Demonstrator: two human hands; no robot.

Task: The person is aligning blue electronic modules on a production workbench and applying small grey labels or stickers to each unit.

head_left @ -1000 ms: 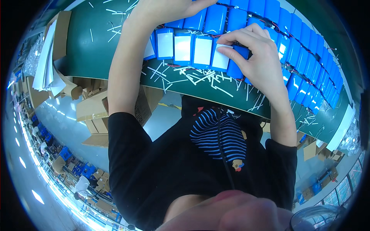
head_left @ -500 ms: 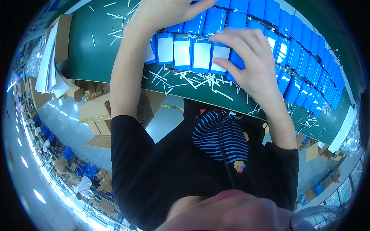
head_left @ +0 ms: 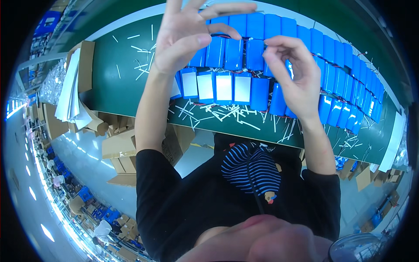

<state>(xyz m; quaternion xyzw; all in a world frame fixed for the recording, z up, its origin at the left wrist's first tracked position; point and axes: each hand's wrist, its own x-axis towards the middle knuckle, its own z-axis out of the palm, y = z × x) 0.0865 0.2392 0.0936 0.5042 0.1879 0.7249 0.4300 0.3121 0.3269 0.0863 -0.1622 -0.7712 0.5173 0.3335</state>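
Rows of blue film-wrapped battery packs [head_left: 259, 94] with thin red and black wires lie on the green tabletop [head_left: 104, 65]. Several packs at the left of the near row carry a white rectangular sticker [head_left: 242, 89]. My left hand [head_left: 181, 37] is above the left end of the rows, fingers spread and partly cut off by the upper edge; I see nothing held in it. Over the middle rows is my right hand [head_left: 299, 72], its thumb and index tip brought close in a pinch. Whatever may be between those tips is too small to make out.
Thin white strips [head_left: 235, 107] lie scattered along the table's near edge. At the left end stand white sheets [head_left: 72, 87] against a cardboard piece [head_left: 87, 65]. Opened cardboard boxes [head_left: 120, 148] sit below the table on the left. Bubble wrap [head_left: 52, 85] lies at far left.
My right hand has come off the rightmost stickered pack and moved right, thumb and index closing together. My left hand now shows more of its spread fingers. The whole view has shifted slightly.
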